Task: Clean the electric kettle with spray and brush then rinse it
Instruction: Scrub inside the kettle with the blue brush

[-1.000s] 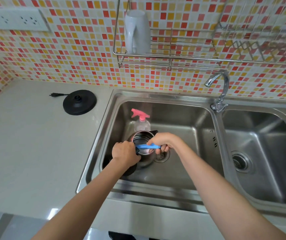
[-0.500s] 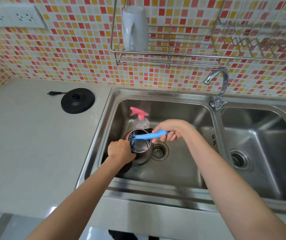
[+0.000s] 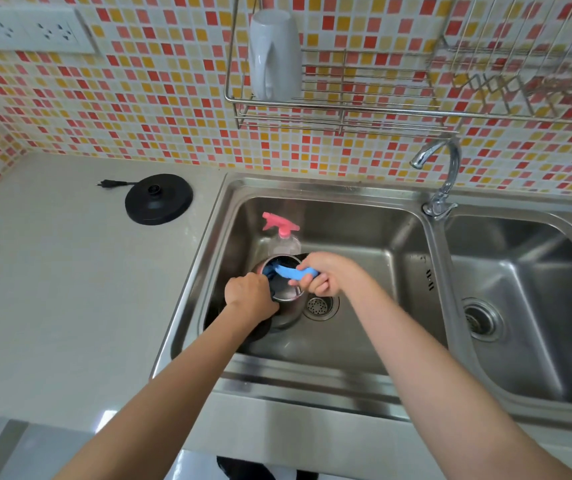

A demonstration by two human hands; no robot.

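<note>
The steel electric kettle [image 3: 286, 315] stands in the left sink basin [image 3: 364, 258] with its mouth open toward me. My left hand [image 3: 250, 296] grips the kettle at its left rim, over the dark handle. My right hand [image 3: 326, 273] holds the blue brush [image 3: 293, 273] by its handle, and the brush head reaches down into the kettle's mouth. A clear spray bottle with a pink trigger [image 3: 280, 230] stands just behind the kettle in the same basin.
The black kettle base [image 3: 158, 199] with its plug lies on the counter to the left. A tap [image 3: 442, 174] rises between the two basins; the right basin [image 3: 526, 306] holds only its drain. A white cup [image 3: 274, 53] hangs upturned in the wall rack above.
My right hand has drawn back toward the kettle and lowered, pushing the brush head deeper inside. My left hand keeps its hold on the kettle.
</note>
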